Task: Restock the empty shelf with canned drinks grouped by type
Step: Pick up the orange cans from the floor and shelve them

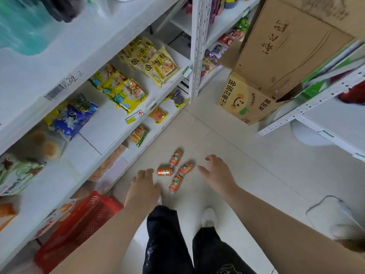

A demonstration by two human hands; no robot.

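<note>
Several orange drink cans (165, 170) lie on their sides in a loose cluster on the pale tiled floor, just in front of the lowest shelf. My left hand (145, 185) hovers just left of the cluster, fingers relaxed, holding nothing. To the right of the cans is my right hand (218, 173), spread with straight fingers and empty. Neither hand touches a can.
White shelving (102, 127) with snack bags runs along the left. A red plastic basket (79, 222) sits at its foot by my left arm. Cardboard boxes (248, 99) stand at the far right, beside another white rack (308, 107). My legs and white shoe (209, 217) are below.
</note>
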